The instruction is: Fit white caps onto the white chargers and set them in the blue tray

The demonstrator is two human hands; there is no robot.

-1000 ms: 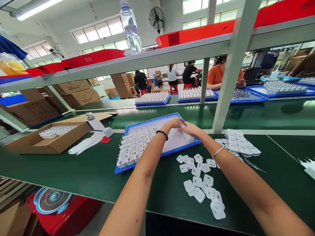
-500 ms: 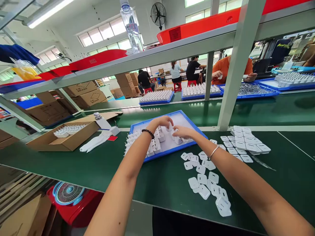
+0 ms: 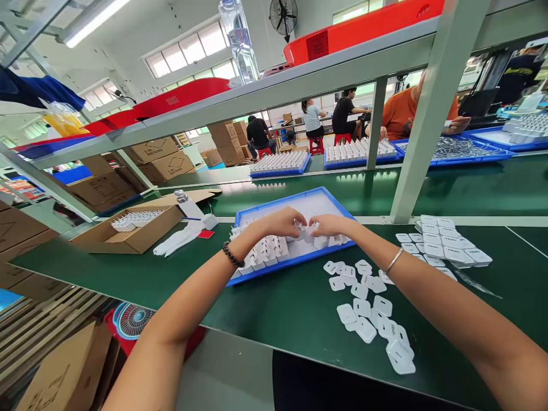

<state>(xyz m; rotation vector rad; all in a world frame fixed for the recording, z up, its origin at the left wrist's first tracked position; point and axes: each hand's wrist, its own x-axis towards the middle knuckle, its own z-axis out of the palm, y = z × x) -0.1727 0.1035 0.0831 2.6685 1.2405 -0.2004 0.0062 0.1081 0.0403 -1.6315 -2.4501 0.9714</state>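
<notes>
My left hand (image 3: 280, 222) and my right hand (image 3: 327, 224) meet over the blue tray (image 3: 295, 200) on the green bench. Both curl their fingers round small white plug adapters (image 3: 307, 233) near the tray's middle. More white adapters (image 3: 265, 251) stand in rows at the tray's left end. A dark bead bracelet circles my left wrist, a thin silver bangle my right. Flat white cover pieces (image 3: 370, 308) lie scattered on the bench below my right forearm.
Stacked white covers (image 3: 445, 245) sit at the right. An open cardboard box (image 3: 128, 231) with white parts and white gloves (image 3: 180, 240) lie left. Grey shelf posts (image 3: 423, 114) rise behind the tray. Other people work at far benches. A red fan (image 3: 132, 319) stands under the bench edge.
Both hands have come back toward me across the tray and closed in together on adapters near its middle. The view has shifted so the tray sits closer and higher.
</notes>
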